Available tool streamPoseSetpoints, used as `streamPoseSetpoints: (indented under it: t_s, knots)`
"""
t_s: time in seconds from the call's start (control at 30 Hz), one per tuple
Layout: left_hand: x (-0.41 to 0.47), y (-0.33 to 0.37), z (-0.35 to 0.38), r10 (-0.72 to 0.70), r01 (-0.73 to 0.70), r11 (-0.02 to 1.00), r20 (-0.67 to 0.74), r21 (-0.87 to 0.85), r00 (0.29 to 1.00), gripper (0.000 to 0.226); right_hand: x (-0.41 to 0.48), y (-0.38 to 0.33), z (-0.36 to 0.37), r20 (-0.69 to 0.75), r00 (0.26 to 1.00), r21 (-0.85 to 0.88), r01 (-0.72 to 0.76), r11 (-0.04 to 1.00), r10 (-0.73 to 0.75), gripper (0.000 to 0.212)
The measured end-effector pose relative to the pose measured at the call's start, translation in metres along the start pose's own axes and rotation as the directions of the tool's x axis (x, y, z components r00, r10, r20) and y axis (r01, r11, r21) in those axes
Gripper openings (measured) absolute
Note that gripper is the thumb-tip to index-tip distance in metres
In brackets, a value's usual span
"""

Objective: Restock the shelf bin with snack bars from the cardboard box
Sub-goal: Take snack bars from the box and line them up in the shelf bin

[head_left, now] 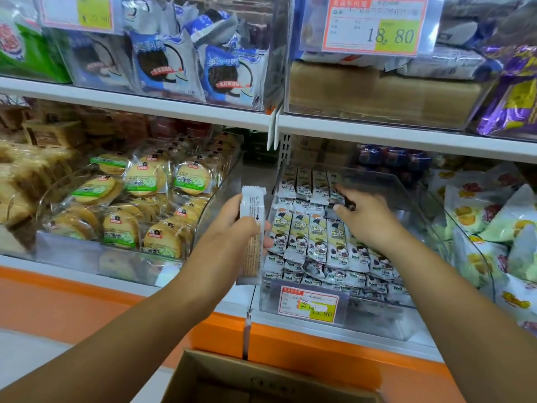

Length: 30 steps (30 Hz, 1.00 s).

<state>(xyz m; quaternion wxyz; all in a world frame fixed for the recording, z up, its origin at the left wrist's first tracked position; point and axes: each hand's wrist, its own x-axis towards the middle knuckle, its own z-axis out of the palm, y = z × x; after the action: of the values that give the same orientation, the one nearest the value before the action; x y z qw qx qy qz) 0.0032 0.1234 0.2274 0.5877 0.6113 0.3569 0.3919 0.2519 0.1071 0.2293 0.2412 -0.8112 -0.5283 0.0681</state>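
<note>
A clear plastic shelf bin (pixel 412 298) on the lower shelf holds several rows of snack bars (pixel 316 239) in white, green and black wrappers. My left hand (pixel 232 228) grips a stack of snack bars (pixel 252 228) upright, back side towards me, just left of the bin. My right hand (pixel 363 219) reaches into the bin and pinches a snack bar (pixel 344 203) at the right end of the middle rows. The open cardboard box (pixel 261 382) stands below at the frame's bottom edge; its inside is mostly out of view.
A bin of round biscuit packs (pixel 139 205) sits to the left and bagged snacks (pixel 494 228) to the right. Above the bin runs a white shelf edge (pixel 406 135) with more bins. An orange base panel (pixel 319 350) lies under the shelf.
</note>
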Motion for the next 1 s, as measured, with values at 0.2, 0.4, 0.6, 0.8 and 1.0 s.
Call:
streamPoseSetpoints:
  t_s: [0.2,0.4,0.6,0.8,1.0]
  knots:
    - [-0.015,0.007,0.002,0.096,-0.101,0.994,0.091,0.051,0.991,0.035,-0.024,-0.015,-0.009,-0.075,0.995,0.005,0.059,0.998,-0.058,0.05]
    - [-0.019,0.009,0.009,0.087,-0.089,0.995,0.045,0.05,0.995,0.043,-0.092,-0.053,-0.019,-0.178,0.941,0.195,0.321,0.927,-0.288,0.026]
    - [-0.023,0.007,0.021,0.061,-0.062,0.998,0.029,0.029,0.998,0.037,-0.147,-0.053,0.001,0.077,0.959,0.497,0.201,0.844,-0.273,0.036]
    - [-0.029,0.014,0.023,-0.014,0.036,0.989,0.145,-0.145,0.989,0.02,-0.143,-0.04,-0.006,0.096,0.971,0.669,0.101,0.737,-0.219,0.031]
    - [-0.026,0.013,0.016,-0.027,0.072,0.953,0.155,-0.293,0.988,0.026,-0.139,-0.041,-0.008,0.276,0.944,0.824,-0.138,0.549,-0.178,0.028]
